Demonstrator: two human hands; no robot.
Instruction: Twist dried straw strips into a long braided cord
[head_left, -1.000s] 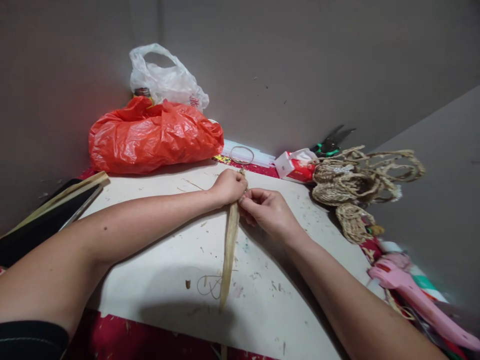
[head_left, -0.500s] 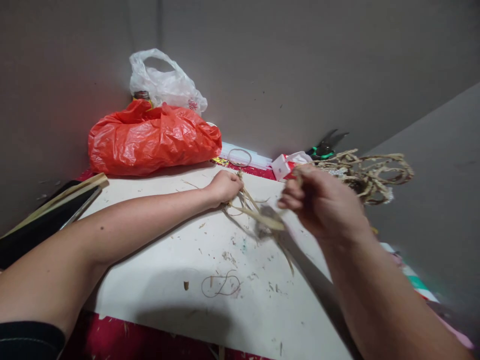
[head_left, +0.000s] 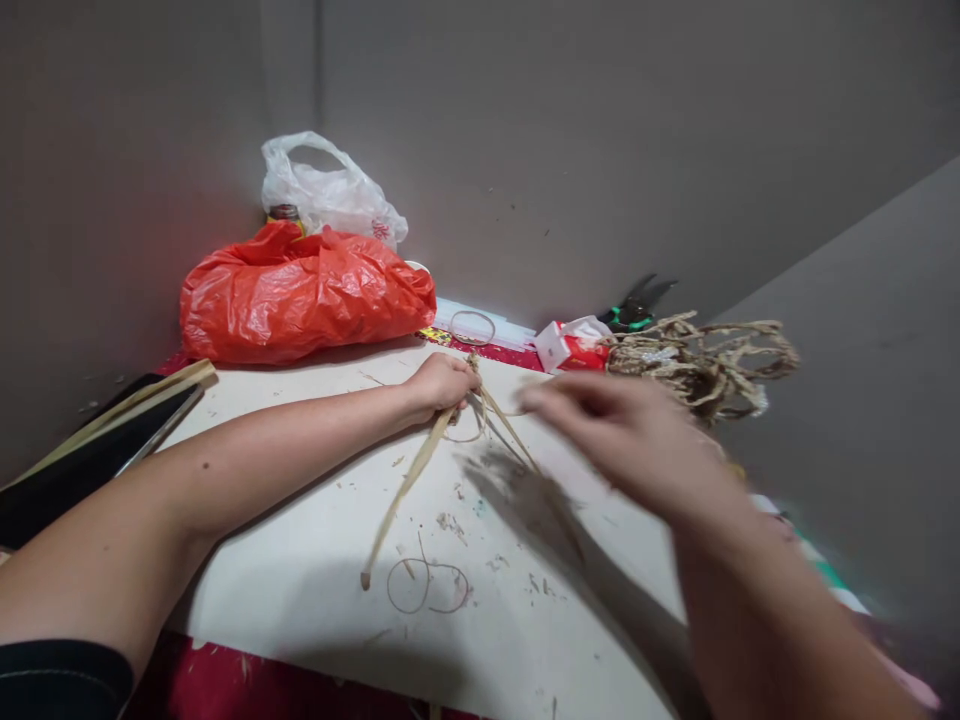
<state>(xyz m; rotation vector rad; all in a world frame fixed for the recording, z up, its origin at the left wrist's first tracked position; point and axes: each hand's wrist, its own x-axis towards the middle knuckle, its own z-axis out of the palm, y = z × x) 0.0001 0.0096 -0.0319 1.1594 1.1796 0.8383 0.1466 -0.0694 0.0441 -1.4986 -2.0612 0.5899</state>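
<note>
My left hand (head_left: 444, 383) is closed around a bundle of dried plant-fibre strips over the white board (head_left: 300, 520). A twisted end sticks up past its fingertips. One flat tan strip (head_left: 405, 490) hangs from the hand toward the front left, and narrower strips (head_left: 514, 430) slant down to the right. My right hand (head_left: 607, 415) is up to the right, smeared by motion, its fingertips pinched together. A thin strand (head_left: 502, 412) runs from the bundle to those fingertips.
A red plastic bag (head_left: 307, 300) and a white bag (head_left: 330, 185) stand at the back left. A tissue packet (head_left: 574, 345), green-handled pruning shears (head_left: 637, 308) and coiled braided rope (head_left: 705, 360) lie back right. A thin looped cord (head_left: 427, 585) and scraps lie on the board.
One flat strip has swung from the right of my left hand to its front left. My right hand has turned and dipped slightly. My left hand keeps its hold on the bundle.
</note>
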